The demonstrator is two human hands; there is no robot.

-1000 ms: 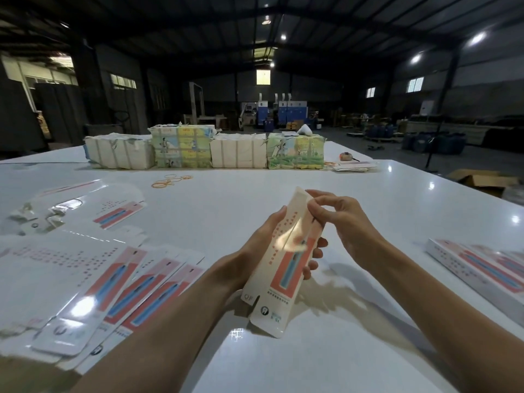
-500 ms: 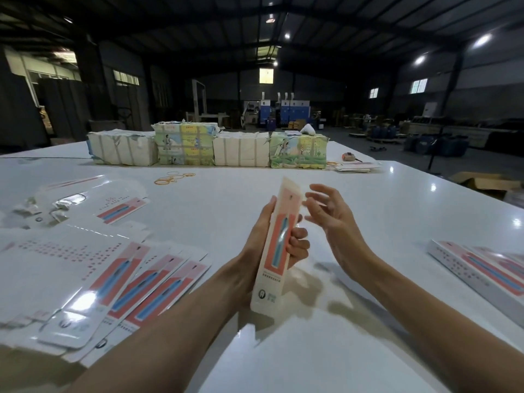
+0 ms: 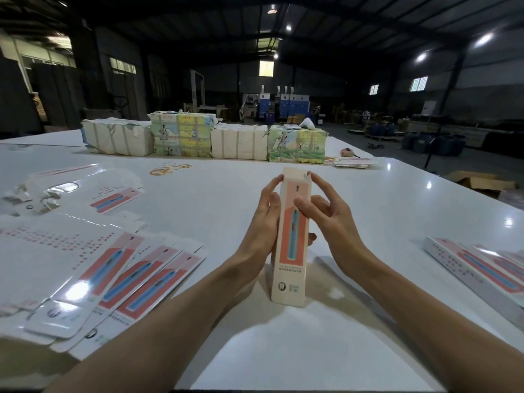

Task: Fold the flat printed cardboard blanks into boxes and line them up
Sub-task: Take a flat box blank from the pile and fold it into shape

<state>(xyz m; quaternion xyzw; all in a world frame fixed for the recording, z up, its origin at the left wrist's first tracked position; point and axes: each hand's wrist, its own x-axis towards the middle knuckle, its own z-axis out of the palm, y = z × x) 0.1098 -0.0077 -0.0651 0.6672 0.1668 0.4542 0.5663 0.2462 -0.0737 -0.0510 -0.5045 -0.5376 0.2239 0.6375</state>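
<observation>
Fingers of left hand and right hand pinch the upright box near its top; it seems light and crushable, best held by its edges.

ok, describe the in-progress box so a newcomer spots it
On the big white table, front centre, left hand and right hand hold a slim box. Only it stands upright; flat blanks leftward and finished boxes rightward lie down.
</observation>
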